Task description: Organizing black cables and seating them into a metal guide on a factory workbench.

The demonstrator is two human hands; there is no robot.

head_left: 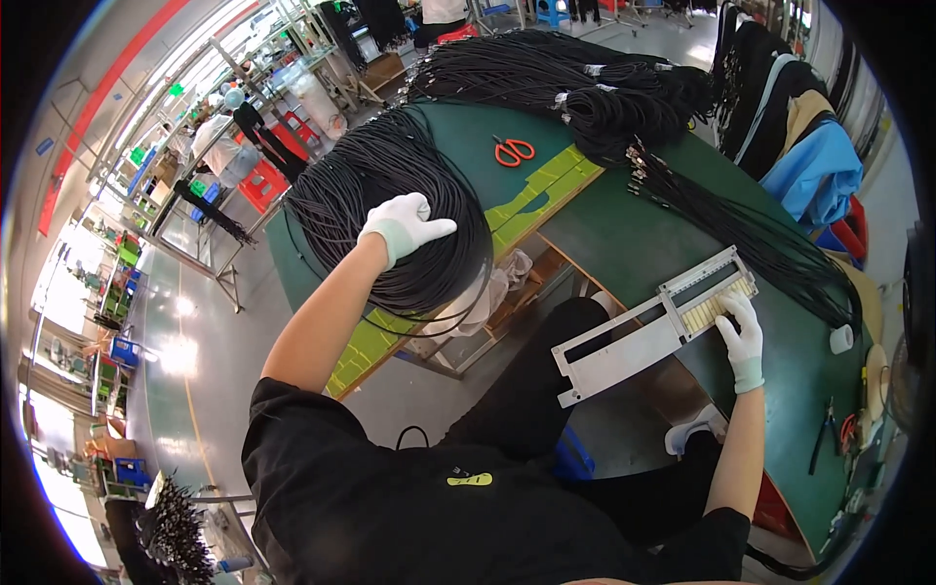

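Note:
My left hand (405, 229), in a white glove, lies on top of a large coil of thin black cables (331, 205). Its thumb stands out to the right, apart from the other fingers, which partly curl down over the cables. I make out no cable between them. On the right, my gloved right hand (743, 341) grips the far end of a long silver metal fixture (624, 366). Its thumb and fingers press by a row of cream-coloured strips (704, 310) set in the fixture's slotted end. The fixture lies slanted, its near end sticking out past the table edge.
Orange-handled scissors (514, 151) lie on the green table (624, 234) behind yellow-green tape. Bundled black cables (575, 83) fill the far side. More loose cables (751, 229) run along the right. Pliers (824, 439) and a white roll (841, 338) lie at the right edge.

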